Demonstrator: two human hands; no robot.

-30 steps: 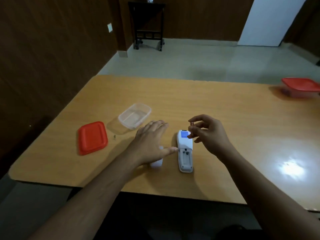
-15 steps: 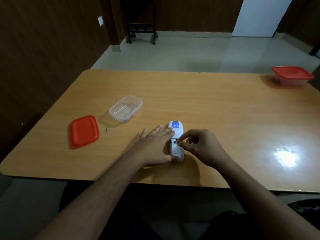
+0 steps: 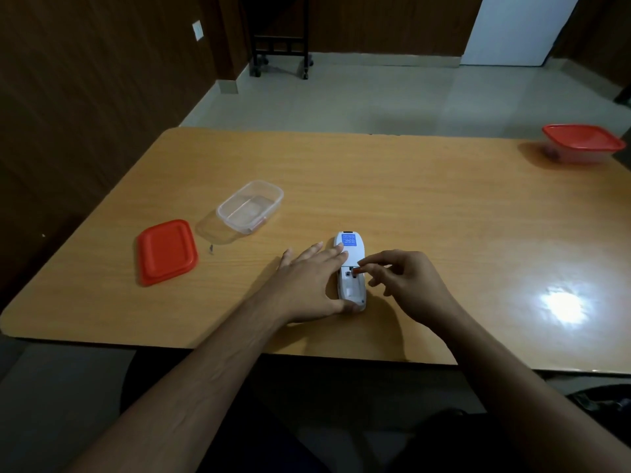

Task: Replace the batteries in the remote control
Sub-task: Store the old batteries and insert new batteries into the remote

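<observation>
A white remote control (image 3: 350, 247) lies face down near the table's front edge, its battery compartment uncovered and a blue label on its far end. My left hand (image 3: 312, 285) lies flat against the remote's left side, thumb at its near end, holding it steady. My right hand (image 3: 406, 285) pinches a small red battery (image 3: 358, 270) between thumb and forefinger, its tip at the top of the open compartment. The battery cover is not visible.
An open clear plastic container (image 3: 251, 206) stands left of the remote, with its red lid (image 3: 166, 251) lying further left. A second container with a red lid (image 3: 582, 143) sits at the far right. A black trolley (image 3: 280, 35) stands on the floor beyond the wooden table (image 3: 409, 186).
My right hand came down from above the remote with the battery and now holds it at the compartment. My left hand slid right and settled against the remote's side.
</observation>
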